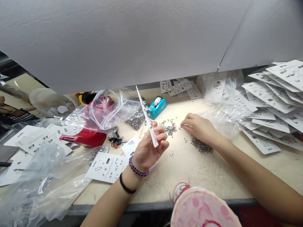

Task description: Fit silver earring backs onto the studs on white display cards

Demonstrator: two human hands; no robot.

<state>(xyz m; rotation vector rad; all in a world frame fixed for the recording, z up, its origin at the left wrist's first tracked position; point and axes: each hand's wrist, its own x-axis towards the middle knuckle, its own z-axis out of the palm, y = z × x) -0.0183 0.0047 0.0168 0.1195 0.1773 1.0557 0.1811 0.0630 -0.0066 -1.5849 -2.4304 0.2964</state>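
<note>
My left hand (150,146) holds a white card (147,116) edge-on, its fingers closed round the card's lower part. A small metal ring shows by the fingertips. On the tabletop, my right hand (200,127) rests beside a pile of small metal pieces (201,146), its fingertips pressed together near a few loose bits; whether they pinch something is too small to tell. Between the hands lies another scatter of metal pieces (169,127). A single hook (171,153) lies nearer the front.
Behind my left hand stands a teal tape dispenser (158,107). Stacked earring cards (267,97) fill the right side. Plastic bags (47,183), more cards (107,167) and a red tool (85,137) lie left. A grey-white panel (132,41) hangs over the back.
</note>
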